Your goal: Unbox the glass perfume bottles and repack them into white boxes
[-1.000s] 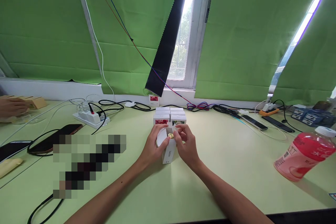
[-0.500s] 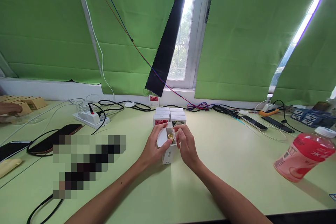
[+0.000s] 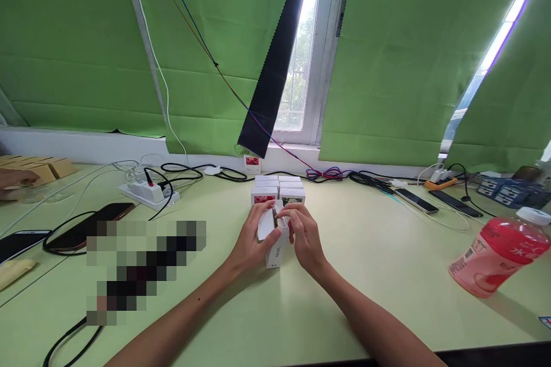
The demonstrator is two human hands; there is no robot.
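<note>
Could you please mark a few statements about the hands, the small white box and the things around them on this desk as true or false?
1. Both the left hand and the right hand are on the small white box. True.
2. The box stands alone, with no other boxes on the desk. False: a cluster of white boxes stands just behind it.
3. A pink drink bottle is at the right side of the desk. True.
4. The power strip lies to the right of the hands. False: it lies to their left, near the wall.
5. The bottle's cap is off. False: a white cap is on it.
</note>
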